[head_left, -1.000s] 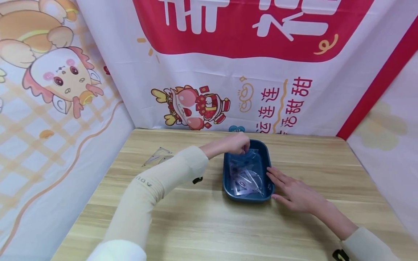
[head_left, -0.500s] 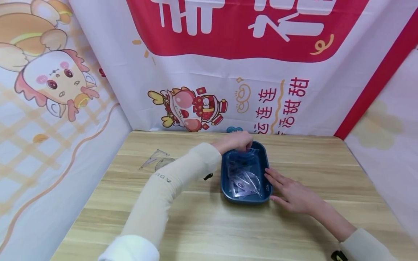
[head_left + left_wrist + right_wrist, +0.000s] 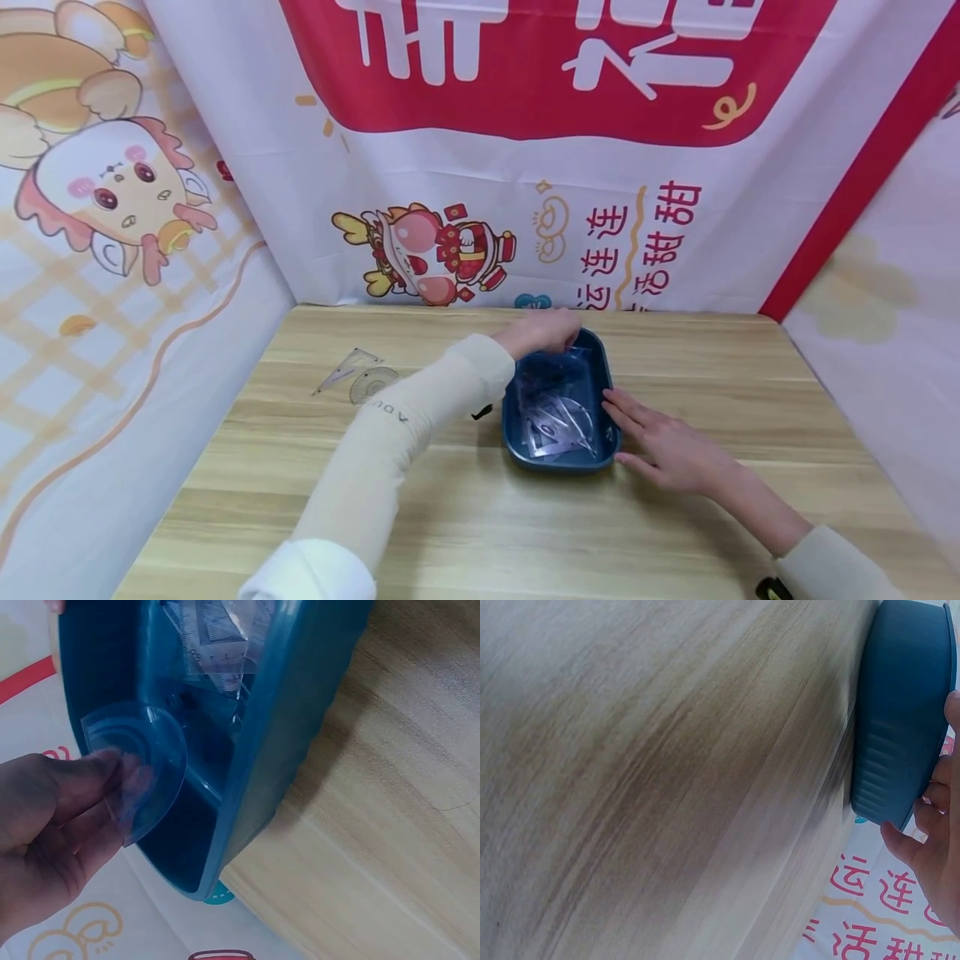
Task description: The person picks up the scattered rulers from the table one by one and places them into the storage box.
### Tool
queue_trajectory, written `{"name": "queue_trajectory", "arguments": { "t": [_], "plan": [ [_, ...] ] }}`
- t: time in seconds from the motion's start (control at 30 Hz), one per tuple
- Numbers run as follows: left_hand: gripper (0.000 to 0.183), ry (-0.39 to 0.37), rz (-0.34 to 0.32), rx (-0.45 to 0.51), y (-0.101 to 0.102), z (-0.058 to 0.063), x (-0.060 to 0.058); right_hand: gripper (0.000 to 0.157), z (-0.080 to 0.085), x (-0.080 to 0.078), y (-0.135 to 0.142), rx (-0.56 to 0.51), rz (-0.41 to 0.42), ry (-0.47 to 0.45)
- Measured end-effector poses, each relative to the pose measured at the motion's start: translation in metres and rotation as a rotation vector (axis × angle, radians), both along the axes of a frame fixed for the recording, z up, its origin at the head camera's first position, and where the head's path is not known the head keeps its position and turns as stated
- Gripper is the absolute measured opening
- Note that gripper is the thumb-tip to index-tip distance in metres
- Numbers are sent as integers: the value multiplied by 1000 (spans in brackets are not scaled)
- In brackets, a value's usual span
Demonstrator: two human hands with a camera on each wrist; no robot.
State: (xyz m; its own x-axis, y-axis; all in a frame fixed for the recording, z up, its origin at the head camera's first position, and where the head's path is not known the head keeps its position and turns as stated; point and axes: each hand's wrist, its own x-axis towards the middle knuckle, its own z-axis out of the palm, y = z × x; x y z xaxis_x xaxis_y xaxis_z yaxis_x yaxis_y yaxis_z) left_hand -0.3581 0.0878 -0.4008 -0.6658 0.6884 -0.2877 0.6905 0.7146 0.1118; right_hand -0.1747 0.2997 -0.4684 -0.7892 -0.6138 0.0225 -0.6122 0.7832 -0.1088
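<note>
My left hand (image 3: 545, 331) reaches over the far end of a dark blue plastic box (image 3: 558, 466). In the left wrist view, its thumb and fingers pinch a clear half-round protractor (image 3: 166, 761), which is tilted inside the box's opening. Deeper in the box lie clear plastic rulers or set squares (image 3: 551, 429), overlapping each other; how many is hard to tell. My right hand (image 3: 671, 450) rests against the box's right side, fingers extended along the rim and outer wall. In the right wrist view, those fingertips touch the box wall (image 3: 900, 712).
On the wooden table (image 3: 450, 533), left of the box, lie a clear triangular set square (image 3: 351, 367) and a clear round measuring template (image 3: 372, 383), partly beside my left sleeve. A printed cloth (image 3: 420, 167) hangs behind the table's far edge.
My left hand has shifted slightly right relative to the box, and the clear piece beneath it sits lower in the box. The right hand stays against the box. The head view has drifted a little.
</note>
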Motion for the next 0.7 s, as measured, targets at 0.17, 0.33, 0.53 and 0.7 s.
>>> {"name": "queue_trajectory", "arguments": {
  "t": [0.17,0.33,0.53,0.7],
  "plan": [
    [10,107,-11,-11,-1,-3,3,73,0,0,-1,-4,-2,-4],
    [13,168,-28,-5,-7,-1,4,72,-1,0,-2,-6,-2,-5],
    [19,112,-15,-20,-12,3,5,72,0,1,-2,-5,8,14],
    [14,94,-42,-55,-18,5,8,73,2,2,-2,0,7,16]
  ]
}}
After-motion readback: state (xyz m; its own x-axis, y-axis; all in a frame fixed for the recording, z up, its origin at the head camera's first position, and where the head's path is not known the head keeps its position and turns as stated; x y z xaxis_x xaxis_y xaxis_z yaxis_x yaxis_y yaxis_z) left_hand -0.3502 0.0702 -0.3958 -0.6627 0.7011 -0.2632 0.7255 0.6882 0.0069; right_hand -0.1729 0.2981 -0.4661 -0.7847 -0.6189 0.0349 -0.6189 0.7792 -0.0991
